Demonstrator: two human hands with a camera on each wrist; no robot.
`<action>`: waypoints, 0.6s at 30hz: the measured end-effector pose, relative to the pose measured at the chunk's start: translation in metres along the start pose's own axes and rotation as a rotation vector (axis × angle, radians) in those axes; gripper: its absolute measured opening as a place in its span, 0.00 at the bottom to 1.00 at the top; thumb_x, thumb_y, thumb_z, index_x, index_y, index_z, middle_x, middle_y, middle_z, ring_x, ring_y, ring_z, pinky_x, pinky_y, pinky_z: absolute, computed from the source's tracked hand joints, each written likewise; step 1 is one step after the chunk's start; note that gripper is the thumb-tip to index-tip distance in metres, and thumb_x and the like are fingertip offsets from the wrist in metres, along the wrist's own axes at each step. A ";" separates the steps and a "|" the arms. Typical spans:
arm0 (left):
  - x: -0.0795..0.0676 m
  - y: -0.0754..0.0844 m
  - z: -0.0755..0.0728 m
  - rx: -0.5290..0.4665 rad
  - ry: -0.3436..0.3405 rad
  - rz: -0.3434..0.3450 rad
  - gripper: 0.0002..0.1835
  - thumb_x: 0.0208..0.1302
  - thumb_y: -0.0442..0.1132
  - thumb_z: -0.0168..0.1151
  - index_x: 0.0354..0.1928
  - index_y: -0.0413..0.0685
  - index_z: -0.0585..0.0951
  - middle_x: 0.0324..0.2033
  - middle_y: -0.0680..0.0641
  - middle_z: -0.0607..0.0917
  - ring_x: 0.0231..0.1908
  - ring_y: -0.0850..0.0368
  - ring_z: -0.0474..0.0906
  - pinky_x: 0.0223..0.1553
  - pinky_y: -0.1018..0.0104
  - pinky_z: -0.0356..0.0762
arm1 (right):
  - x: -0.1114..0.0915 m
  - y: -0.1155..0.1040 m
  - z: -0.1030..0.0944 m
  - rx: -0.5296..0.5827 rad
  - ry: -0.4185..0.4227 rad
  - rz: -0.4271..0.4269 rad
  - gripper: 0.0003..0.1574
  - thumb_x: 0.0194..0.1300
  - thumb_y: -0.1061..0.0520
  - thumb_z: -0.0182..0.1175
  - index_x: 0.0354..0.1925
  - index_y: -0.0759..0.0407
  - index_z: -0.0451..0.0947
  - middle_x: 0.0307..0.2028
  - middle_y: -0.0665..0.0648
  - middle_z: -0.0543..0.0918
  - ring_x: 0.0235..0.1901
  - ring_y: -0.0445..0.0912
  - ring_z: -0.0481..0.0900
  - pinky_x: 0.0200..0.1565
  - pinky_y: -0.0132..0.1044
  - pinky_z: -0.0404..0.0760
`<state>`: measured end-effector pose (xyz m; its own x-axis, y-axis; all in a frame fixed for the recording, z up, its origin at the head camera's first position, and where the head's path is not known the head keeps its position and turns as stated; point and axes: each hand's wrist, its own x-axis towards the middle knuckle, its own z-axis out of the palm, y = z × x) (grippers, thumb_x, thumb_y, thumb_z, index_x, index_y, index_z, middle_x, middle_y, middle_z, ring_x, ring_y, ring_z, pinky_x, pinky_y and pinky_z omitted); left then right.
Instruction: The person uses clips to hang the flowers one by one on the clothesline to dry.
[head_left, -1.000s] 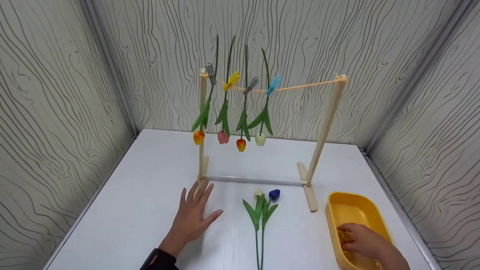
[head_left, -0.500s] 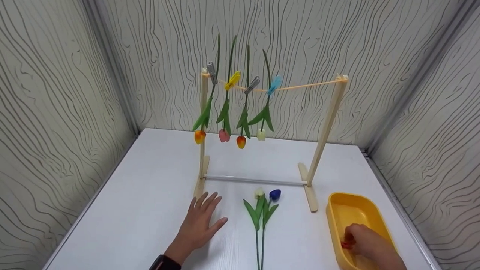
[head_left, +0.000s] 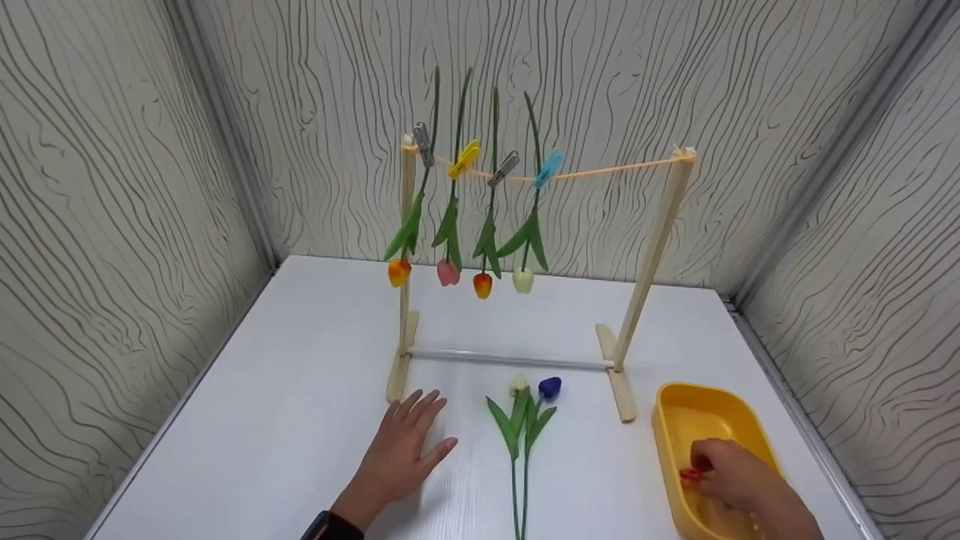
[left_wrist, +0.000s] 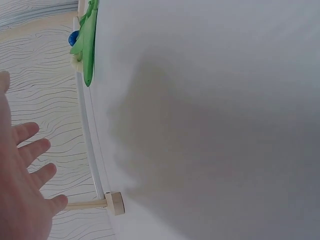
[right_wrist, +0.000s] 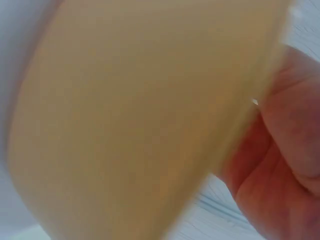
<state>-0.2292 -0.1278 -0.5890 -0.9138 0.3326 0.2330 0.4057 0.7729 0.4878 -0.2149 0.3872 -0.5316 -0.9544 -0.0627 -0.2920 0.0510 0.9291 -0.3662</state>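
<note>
In the head view my right hand (head_left: 735, 476) reaches into the yellow tray (head_left: 664, 457) and pinches a red clothespin (head_left: 691, 475) between thumb and fingers. The tray wall hides the fingertips in the right wrist view. My left hand (head_left: 397, 457) hovers over or rests on the table with fingers spread, holding nothing. Between the hands lie two artificial tulips, a white tulip (head_left: 518, 385) and a blue tulip (head_left: 550, 388), stems toward me. Several tulips hang head down from an orange string (head_left: 622, 168), held by a yellow clothespin (head_left: 464, 160), a blue clothespin (head_left: 548, 169) and grey ones.
The string spans two wooden posts (head_left: 654, 262) joined low down by a clear rod (head_left: 510, 360). Wooden feet (head_left: 621, 396) jut toward me between the loose tulips and the tray. Patterned panels (head_left: 862, 225) enclose the white table (head_left: 247, 390) at back and sides.
My right hand has closed its fingers on a red clothespin in the tray and raised it slightly. My left hand has drawn back toward me and a little to the right.
</note>
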 end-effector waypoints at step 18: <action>0.018 0.025 -0.011 -0.144 0.065 0.014 0.38 0.82 0.66 0.53 0.83 0.53 0.68 0.82 0.46 0.71 0.84 0.39 0.62 0.82 0.30 0.60 | -0.010 -0.128 -0.040 0.241 0.490 -0.411 0.17 0.63 0.72 0.75 0.49 0.61 0.90 0.46 0.57 0.89 0.48 0.56 0.91 0.53 0.46 0.93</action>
<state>-0.2357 -0.1087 -0.5635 -0.9069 0.3038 0.2920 0.4210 0.6817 0.5984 -0.2238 0.2839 -0.4461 -0.9304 -0.1679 0.3259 -0.3341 0.7542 -0.5652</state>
